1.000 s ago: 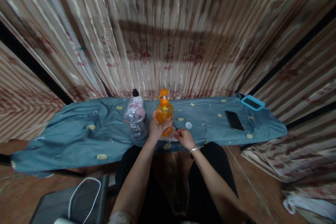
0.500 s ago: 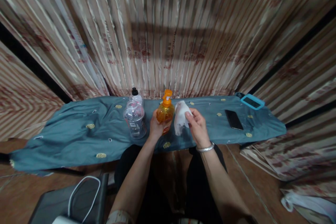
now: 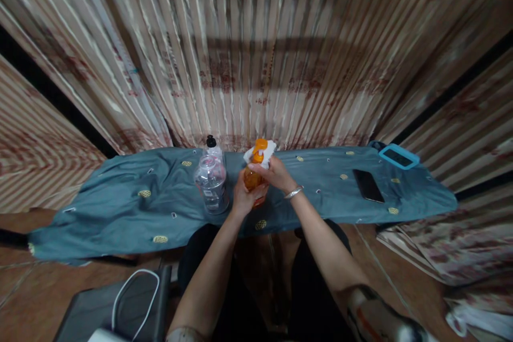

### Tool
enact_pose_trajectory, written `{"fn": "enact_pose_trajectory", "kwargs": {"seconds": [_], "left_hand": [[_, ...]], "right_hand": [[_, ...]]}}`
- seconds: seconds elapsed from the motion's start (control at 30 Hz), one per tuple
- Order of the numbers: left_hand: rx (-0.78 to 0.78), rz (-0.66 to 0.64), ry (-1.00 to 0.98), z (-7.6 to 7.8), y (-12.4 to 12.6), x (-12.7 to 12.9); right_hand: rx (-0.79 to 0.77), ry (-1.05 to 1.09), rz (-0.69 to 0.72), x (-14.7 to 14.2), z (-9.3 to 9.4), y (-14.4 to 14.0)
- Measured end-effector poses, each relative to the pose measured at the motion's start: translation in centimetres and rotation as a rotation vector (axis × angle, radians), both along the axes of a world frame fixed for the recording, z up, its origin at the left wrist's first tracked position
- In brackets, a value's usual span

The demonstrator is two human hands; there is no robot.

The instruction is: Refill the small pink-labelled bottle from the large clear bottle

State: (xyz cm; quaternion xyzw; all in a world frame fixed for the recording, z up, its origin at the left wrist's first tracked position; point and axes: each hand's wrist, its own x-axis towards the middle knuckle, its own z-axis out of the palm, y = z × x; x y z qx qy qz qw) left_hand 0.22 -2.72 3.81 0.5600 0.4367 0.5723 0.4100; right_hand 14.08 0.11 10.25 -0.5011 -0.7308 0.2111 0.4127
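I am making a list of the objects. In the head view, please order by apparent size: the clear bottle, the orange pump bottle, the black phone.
1. clear bottle, the largest.
2. orange pump bottle, partly hidden by both hands and a white cloth, so unsure.
3. black phone, lying flat, the smallest.

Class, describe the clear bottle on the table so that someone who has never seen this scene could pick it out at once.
A table under a blue-grey cloth stands before striped curtains. Near its middle, just left of the orange pump bottle held by both hands, stands the clear bottle. It alone is see-through, round-bodied, with a black cap.
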Motion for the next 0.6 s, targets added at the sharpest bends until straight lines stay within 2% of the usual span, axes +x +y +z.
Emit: {"fn": "enact_pose_trajectory", "kwargs": {"seconds": [0.1, 0.23, 0.37, 0.53, 0.6], "left_hand": [[-0.009, -0.003, -0.027, 0.2, -0.2, 0.2], [-0.003, -0.025, -0.099, 0.4, -0.5, 0.5], [-0.05, -0.066, -0.224, 0.2, -0.6, 0.8], [-0.034, 0.026, 0.003, -0.6, -0.5, 0.7], [-0.028, 0.039, 0.035, -0.7, -0.5, 0.7]], "right_hand": [[0.016, -0.016, -0.018, -0.5, 0.1, -0.6], [0.124, 0.006, -0.177, -2.7, -2.0, -4.9], [0.234, -0.002, -0.208, -4.3, -3.4, -8.3], [0.277, -0.003, -0.187, -3.9, -1.7, -7.4], [0.283, 0.028, -0.171, -3.4, -0.9, -6.7]]}}
